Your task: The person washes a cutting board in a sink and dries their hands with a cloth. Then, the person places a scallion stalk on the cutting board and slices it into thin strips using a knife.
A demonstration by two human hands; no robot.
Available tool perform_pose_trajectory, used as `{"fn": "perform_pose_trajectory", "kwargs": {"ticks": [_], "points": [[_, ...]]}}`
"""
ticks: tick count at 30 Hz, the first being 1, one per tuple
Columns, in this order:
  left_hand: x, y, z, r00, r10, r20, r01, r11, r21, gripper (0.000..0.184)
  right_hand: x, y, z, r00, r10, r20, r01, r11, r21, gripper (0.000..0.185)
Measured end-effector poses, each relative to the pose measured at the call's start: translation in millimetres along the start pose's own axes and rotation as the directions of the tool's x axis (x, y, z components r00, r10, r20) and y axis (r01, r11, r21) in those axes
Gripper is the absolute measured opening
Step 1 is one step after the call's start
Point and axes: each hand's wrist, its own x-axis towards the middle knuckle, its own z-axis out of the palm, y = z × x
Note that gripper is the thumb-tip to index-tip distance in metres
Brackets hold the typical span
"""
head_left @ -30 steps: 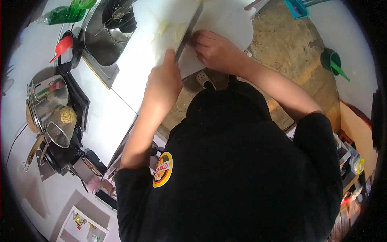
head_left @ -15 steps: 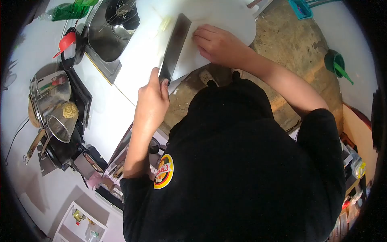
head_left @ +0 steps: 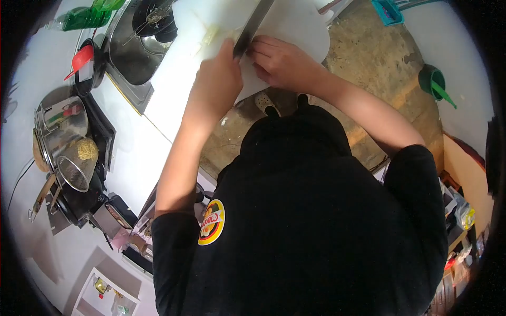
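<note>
Cutting stroke, apparently underway: the person's left hand point(head_left: 219, 84) is closed on the knife point(head_left: 254, 25), its blade reaching beyond both hands; pale pieces point(head_left: 210, 35) lie past the left. Right hand point(head_left: 282, 62) curled beside the blade — contents indiscernible — so slicing calls for tucked fingertips.

The knife point(head_left: 253, 26) has a long, straight, broad blade, dark grey along its visible face. Its handle is hidden in the left hand point(head_left: 219, 84), and the blade slants forward and to the right over the white work surface point(head_left: 300, 23), its far end cut off by the top of the view. Near the handle, the blade runs just beside the curled fingertips of the right hand point(head_left: 282, 63). Left of the knife lies a small, pale yellow-green cut food piece point(head_left: 210, 36), flat on the surface, too blurred to identify, with faint thin slivers near it.
</note>
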Motion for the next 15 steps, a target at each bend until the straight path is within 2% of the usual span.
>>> {"fn": "perform_pose_trajectory", "kwargs": {"ticks": [2, 4, 6, 7, 9, 12, 15], "points": [[4.4, 6.3, 1.5, 1.000, 0.001, -0.003, -0.001, 1.000, -0.006, 0.034, -0.1, -0.6, -2.8, 0.999, -0.046, -0.001, 0.046, 0.998, -0.052, 0.026], [-0.4, 9.2, 0.5, 1.000, 0.009, -0.010, -0.009, 1.000, -0.006, 0.034, -1.7, 1.2, 0.7, 1.000, -0.023, 0.016, 0.023, 0.999, -0.044, 0.026], [-27.1, 7.6, -0.7, 0.982, -0.175, 0.068, 0.168, 0.981, 0.096, 0.035, -0.5, 4.9, 2.2, 1.000, 0.006, 0.023, -0.005, 0.999, -0.037, 0.026], [-39.7, -0.1, -1.4, 0.983, -0.171, 0.064, 0.164, 0.981, 0.101, 0.035, 0.1, 6.7, 2.2, 1.000, -0.015, 0.017, 0.016, 0.998, -0.054, 0.026], [-63.2, -19.2, -6.3, 0.983, -0.184, 0.013, 0.185, 0.978, -0.096, 0.024, 1.2, 8.2, 2.2, 0.999, -0.037, 0.009, 0.038, 0.997, -0.065, 0.026], [-76.3, -18.3, -16.9, 0.974, -0.225, 0.010, 0.225, 0.969, -0.099, 0.029, 3.7, 8.0, -0.5, 0.999, -0.041, -0.006, 0.040, 0.998, -0.038, 0.025], [-76.7, -8.9, -24.3, 0.976, -0.211, 0.046, 0.212, 0.977, -0.028, 0.026, 6.0, 9.4, -2.0, 0.997, -0.048, 0.055, 0.052, 0.996, -0.072, 0.023]]}}
